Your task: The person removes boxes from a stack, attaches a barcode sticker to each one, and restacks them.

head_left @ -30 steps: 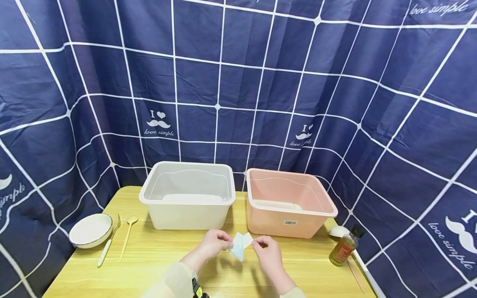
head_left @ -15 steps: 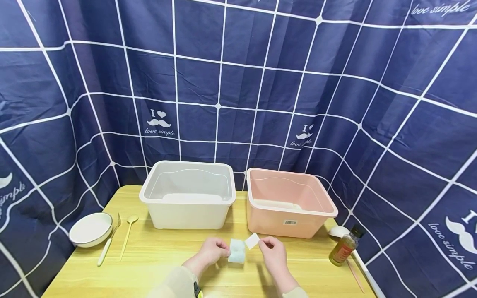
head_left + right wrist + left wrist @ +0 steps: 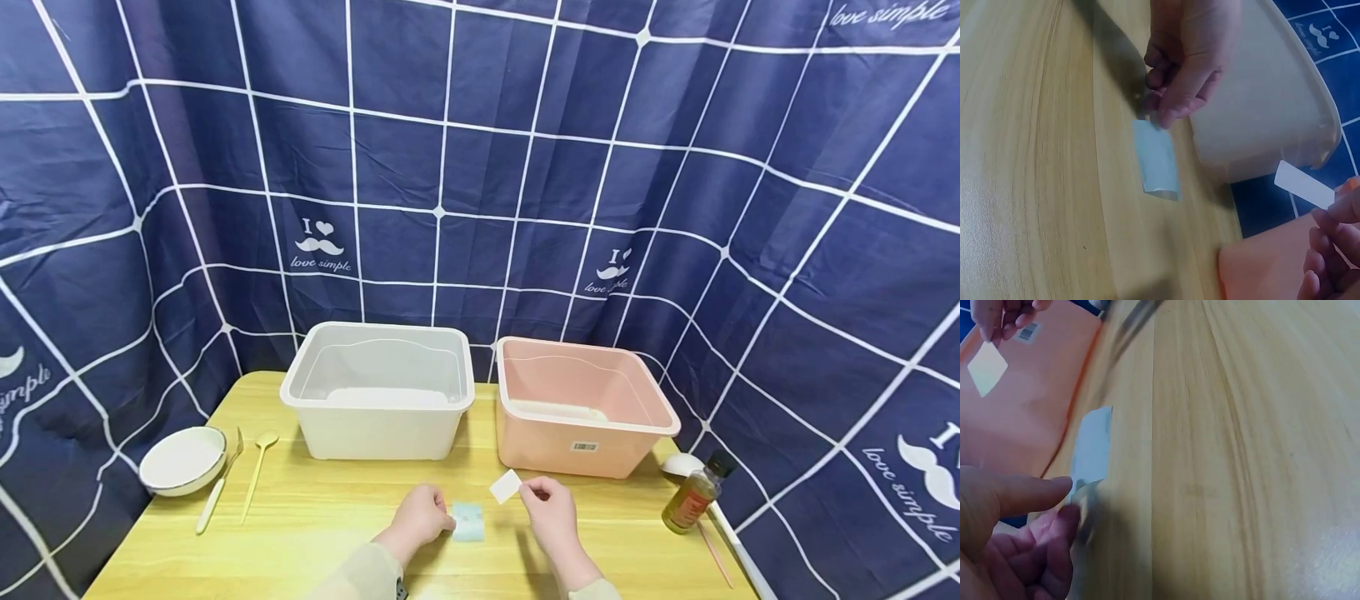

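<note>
My left hand (image 3: 422, 515) is low over the tabletop, thumb and forefinger pinching the edge of a small pale blue square sheet (image 3: 468, 522). In the right wrist view the sheet (image 3: 1155, 156) lies nearly flat, close over the wood, its lower edge curling slightly. Higher up, my right hand (image 3: 551, 510) pinches a small white square card (image 3: 506, 486) by one corner. The white card (image 3: 988, 367) looks thin and diamond-turned in the left wrist view. Card and blue sheet are apart, and the card is in front of the pink bin (image 3: 585, 454).
A white bin (image 3: 378, 433) stands behind the left hand. At left are a white bowl (image 3: 182, 461), a fork (image 3: 213, 502) and a gold spoon (image 3: 257, 475). On the right stand an oil bottle (image 3: 693, 500), a white ladle (image 3: 681, 466) and a thin pink stick (image 3: 715, 554).
The left hand has drawn the blue sheet away from the white card and lowered it to the table. The right hand shifted slightly right, then stayed with the card.
</note>
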`<control>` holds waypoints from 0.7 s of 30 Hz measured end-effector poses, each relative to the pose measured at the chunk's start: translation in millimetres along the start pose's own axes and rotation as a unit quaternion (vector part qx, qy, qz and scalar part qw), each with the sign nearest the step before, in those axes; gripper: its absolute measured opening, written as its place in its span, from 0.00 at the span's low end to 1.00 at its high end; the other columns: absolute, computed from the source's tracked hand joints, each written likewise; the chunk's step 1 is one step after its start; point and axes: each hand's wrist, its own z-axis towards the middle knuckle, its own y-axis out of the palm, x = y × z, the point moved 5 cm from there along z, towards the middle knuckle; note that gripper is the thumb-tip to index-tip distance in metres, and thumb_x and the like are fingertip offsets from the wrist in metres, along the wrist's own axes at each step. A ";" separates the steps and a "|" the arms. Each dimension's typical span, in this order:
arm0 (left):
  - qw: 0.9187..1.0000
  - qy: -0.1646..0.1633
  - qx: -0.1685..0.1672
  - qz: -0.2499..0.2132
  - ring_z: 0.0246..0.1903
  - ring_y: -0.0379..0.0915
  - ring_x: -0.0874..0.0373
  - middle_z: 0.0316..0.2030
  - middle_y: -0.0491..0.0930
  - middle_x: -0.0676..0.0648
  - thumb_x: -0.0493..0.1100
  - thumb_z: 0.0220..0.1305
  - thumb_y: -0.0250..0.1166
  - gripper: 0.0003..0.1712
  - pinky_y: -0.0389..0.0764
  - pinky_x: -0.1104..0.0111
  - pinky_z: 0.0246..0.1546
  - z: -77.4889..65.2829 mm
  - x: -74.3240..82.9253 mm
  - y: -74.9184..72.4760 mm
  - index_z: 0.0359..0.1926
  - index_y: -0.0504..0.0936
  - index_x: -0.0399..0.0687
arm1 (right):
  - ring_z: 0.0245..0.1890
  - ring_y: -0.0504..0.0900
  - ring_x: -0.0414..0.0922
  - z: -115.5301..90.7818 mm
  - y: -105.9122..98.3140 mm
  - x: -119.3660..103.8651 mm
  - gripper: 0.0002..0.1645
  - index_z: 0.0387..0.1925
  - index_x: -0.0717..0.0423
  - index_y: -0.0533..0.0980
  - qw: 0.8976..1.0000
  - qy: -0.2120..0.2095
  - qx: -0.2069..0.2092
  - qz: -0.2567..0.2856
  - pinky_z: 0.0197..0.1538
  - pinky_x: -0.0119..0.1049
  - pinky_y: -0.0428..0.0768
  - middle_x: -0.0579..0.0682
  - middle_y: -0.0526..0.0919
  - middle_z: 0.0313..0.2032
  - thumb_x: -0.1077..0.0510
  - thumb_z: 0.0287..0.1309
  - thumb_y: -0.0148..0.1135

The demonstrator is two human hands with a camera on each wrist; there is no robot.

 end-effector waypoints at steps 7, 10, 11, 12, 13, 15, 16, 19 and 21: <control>0.987 0.125 0.092 0.033 0.27 0.69 0.62 0.24 0.73 0.57 0.34 0.49 0.74 0.12 0.72 0.67 0.30 0.4 38.4 -12.7 0.25 0.78 0.50 | 0.29 0.75 0.43 -2.4 2.5 -10.0 0.03 0.29 0.66 0.82 1.000 -0.005 -0.009 0.008 0.32 0.34 0.73 0.50 0.82 0.26 0.67 0.54 0.67; 0.968 0.216 0.116 0.047 0.32 0.71 0.63 0.28 0.75 0.60 0.37 0.49 0.76 0.10 0.72 0.66 0.36 -3.2 63.0 -14.8 0.28 0.83 0.53 | 0.29 0.75 0.43 -2.5 4.7 -14.4 0.04 0.29 0.66 0.82 0.999 0.001 -0.023 0.024 0.33 0.34 0.73 0.49 0.81 0.26 0.66 0.54 0.67; 0.962 0.240 0.114 0.059 0.34 0.71 0.63 0.30 0.75 0.60 0.39 0.48 0.77 0.10 0.72 0.65 0.38 -5.4 69.5 -14.2 0.30 0.83 0.53 | 0.30 0.74 0.43 -2.6 5.9 -14.6 0.05 0.30 0.66 0.83 0.999 0.011 -0.035 0.037 0.34 0.35 0.73 0.49 0.81 0.27 0.65 0.55 0.67; 0.956 0.262 0.110 0.075 0.36 0.71 0.63 0.32 0.75 0.60 0.41 0.48 0.78 0.12 0.71 0.64 0.40 -7.8 75.1 -13.1 0.32 0.84 0.54 | 0.30 0.74 0.43 -2.8 7.1 -14.4 0.06 0.30 0.66 0.82 0.997 0.022 -0.050 0.054 0.35 0.36 0.73 0.49 0.81 0.27 0.63 0.56 0.66; 0.948 0.283 0.105 0.097 0.37 0.70 0.62 0.33 0.75 0.60 0.43 0.47 0.79 0.14 0.71 0.64 0.41 -10.1 79.6 -11.5 0.35 0.84 0.54 | 0.31 0.74 0.43 -3.1 8.5 -13.3 0.08 0.31 0.66 0.82 0.994 0.040 -0.069 0.077 0.36 0.37 0.73 0.48 0.81 0.28 0.62 0.57 0.65; 0.929 0.326 0.099 0.144 0.39 0.69 0.62 0.36 0.74 0.59 0.45 0.46 0.79 0.18 0.70 0.65 0.42 -14.9 85.8 -8.4 0.39 0.82 0.54 | 0.33 0.74 0.43 -4.5 10.8 -9.3 0.09 0.32 0.64 0.82 0.983 0.085 -0.102 0.123 0.38 0.37 0.72 0.47 0.81 0.29 0.60 0.59 0.63; 0.918 0.344 0.101 0.168 0.39 0.68 0.62 0.37 0.73 0.59 0.46 0.45 0.79 0.20 0.69 0.65 0.42 -16.7 87.2 -6.8 0.40 0.81 0.55 | 0.34 0.74 0.43 -5.1 11.7 -6.7 0.09 0.32 0.63 0.82 0.977 0.104 -0.117 0.145 0.38 0.37 0.72 0.46 0.81 0.30 0.59 0.60 0.62; 0.880 0.402 0.129 0.216 0.39 0.68 0.61 0.38 0.73 0.58 0.43 0.44 0.80 0.19 0.66 0.68 0.38 -21.5 88.2 -4.8 0.38 0.81 0.55 | 0.32 0.75 0.42 -7.7 13.1 -2.2 0.08 0.31 0.61 0.81 0.961 0.142 -0.142 0.190 0.36 0.34 0.72 0.45 0.81 0.28 0.60 0.60 0.61; 0.862 0.429 0.154 0.222 0.37 0.68 0.61 0.37 0.73 0.58 0.41 0.43 0.79 0.17 0.64 0.70 0.36 -23.2 86.7 -5.1 0.33 0.81 0.56 | 0.31 0.75 0.41 -9.0 13.5 -1.1 0.07 0.31 0.62 0.82 0.957 0.146 -0.149 0.202 0.34 0.32 0.72 0.45 0.81 0.27 0.61 0.60 0.61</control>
